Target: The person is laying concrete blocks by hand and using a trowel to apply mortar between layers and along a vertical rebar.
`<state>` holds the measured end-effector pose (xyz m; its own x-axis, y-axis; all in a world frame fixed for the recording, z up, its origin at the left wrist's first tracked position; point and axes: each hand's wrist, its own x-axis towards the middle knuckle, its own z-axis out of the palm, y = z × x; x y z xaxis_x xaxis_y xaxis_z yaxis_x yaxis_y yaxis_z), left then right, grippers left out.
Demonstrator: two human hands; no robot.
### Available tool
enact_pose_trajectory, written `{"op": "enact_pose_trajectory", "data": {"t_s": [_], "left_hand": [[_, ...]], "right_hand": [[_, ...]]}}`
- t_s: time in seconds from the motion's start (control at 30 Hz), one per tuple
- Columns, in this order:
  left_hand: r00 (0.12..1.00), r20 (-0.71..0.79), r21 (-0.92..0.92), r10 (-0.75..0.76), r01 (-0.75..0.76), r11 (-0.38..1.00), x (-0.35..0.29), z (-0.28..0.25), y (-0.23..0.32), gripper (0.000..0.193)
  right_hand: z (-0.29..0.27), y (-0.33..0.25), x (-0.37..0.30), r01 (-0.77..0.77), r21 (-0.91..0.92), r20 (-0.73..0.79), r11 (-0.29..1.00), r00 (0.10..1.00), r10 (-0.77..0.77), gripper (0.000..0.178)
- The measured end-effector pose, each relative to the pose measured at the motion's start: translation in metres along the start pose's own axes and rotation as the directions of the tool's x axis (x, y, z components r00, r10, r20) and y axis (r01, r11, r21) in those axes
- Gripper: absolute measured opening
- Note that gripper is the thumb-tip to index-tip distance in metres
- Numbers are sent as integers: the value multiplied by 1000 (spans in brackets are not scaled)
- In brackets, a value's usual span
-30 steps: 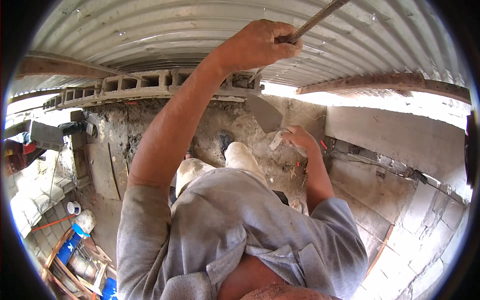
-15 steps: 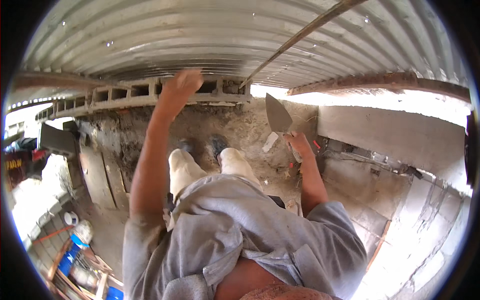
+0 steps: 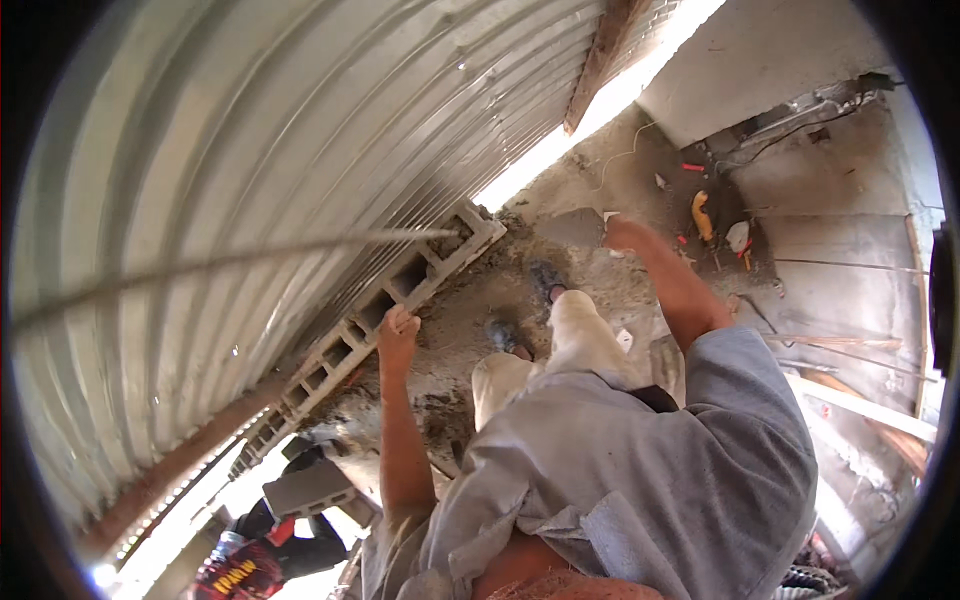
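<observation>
I look down my own body in a grey shirt and pale trousers, standing on a mortar-spattered floor. My left hand [image 3: 398, 326] is curled over the top edge of a row of hollow concrete blocks [image 3: 420, 275] that runs along a corrugated metal sheet [image 3: 250, 150]. My right hand [image 3: 626, 233] is stretched forward and grips a trowel [image 3: 574, 228], whose grey blade lies just above the wet mortar near the end of the row. A thin metal rod [image 3: 200, 265] crosses in front of the sheet, with neither hand on it.
A yellow tool [image 3: 703, 215], a white object [image 3: 738, 237] and small red pieces lie on the floor ahead. Wooden planks [image 3: 860, 405] lean at the right. A loose grey block [image 3: 310, 487] and a red-and-black bundle [image 3: 250, 565] sit at lower left.
My left hand has let go of the metal rod overhead and come down onto the block row. The view has swung and tilted; the right hand keeps the trowel.
</observation>
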<state>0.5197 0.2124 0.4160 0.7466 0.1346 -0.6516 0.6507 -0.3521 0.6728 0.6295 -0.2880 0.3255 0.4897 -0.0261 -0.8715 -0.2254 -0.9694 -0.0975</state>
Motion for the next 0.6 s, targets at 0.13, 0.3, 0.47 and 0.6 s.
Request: {"op": "enact_pose_trajectory", "data": {"t_s": [0.13, 0.3, 0.47, 0.6], "left_hand": [[976, -145, 416, 163, -90, 905, 28, 24, 15, 90], [879, 48, 744, 475, -349, 570, 72, 55, 47, 111], [913, 121, 763, 391, -337, 551, 101, 67, 46, 115], [881, 162, 783, 445, -388, 485, 120, 76, 48, 110]], "right_hand": [[40, 1, 56, 108, -105, -192, 988, 973, -127, 29], [55, -32, 92, 214, -94, -121, 972, 967, -224, 27], [58, -57, 105, 418, -20, -135, 908, 899, -416, 25], [76, -86, 153, 161, 28, 68, 987, 984, -162, 22]]}}
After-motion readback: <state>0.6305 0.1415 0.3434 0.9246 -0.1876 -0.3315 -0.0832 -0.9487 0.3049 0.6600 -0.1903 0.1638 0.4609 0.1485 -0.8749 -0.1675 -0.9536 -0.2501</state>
